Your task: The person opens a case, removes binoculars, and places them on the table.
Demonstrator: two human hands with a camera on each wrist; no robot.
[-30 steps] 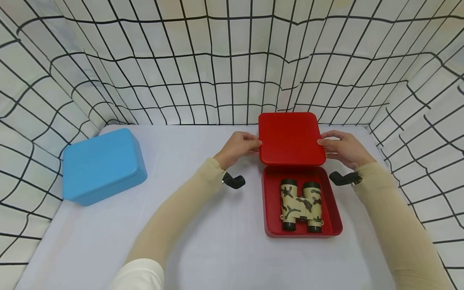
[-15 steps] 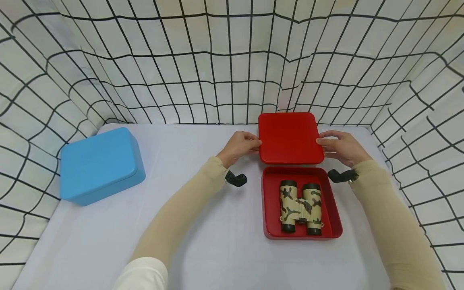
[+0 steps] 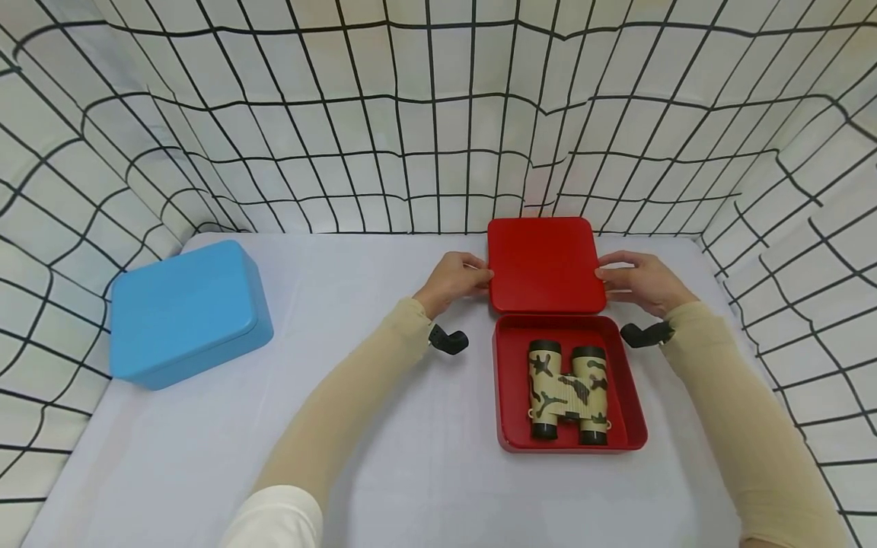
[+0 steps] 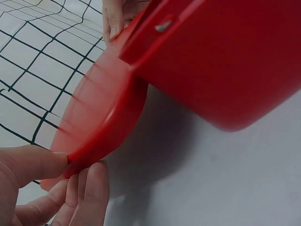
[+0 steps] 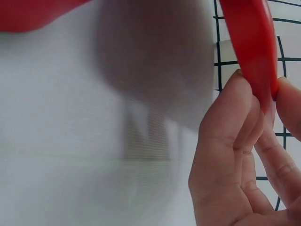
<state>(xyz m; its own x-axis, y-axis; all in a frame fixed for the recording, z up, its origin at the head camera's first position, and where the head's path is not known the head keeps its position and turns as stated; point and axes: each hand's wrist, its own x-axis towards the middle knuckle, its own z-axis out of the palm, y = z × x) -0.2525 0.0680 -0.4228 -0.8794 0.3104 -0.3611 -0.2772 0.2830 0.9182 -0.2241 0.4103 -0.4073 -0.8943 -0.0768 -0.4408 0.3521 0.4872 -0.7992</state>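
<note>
A red lid (image 3: 544,265) is held at the back edge of a red box (image 3: 622,407), its near edge right at the box's rear rim. My left hand (image 3: 452,280) pinches the lid's left side, thumb on one face and fingers (image 4: 96,188) on the other. On the opposite side, my right hand (image 3: 640,283) pinches the lid the same way, as the lid's edge (image 5: 254,52) shows in the right wrist view. Camouflage-patterned binoculars (image 3: 565,392) lie inside the box. The left wrist view shows a small metal piece (image 4: 163,26) near where lid and box meet.
A blue closed box (image 3: 188,312) stands at the left on the white tabletop (image 3: 384,472). Black grid netting (image 3: 438,129) over white cloth surrounds the table at the back and both sides. A black wrist-camera mount (image 3: 448,340) sticks out from each sleeve.
The lid's far edge sits slightly lower in the head view and its right side has shifted a little left. Both hands keep their hold and follow it; the binoculars stay in the box.
</note>
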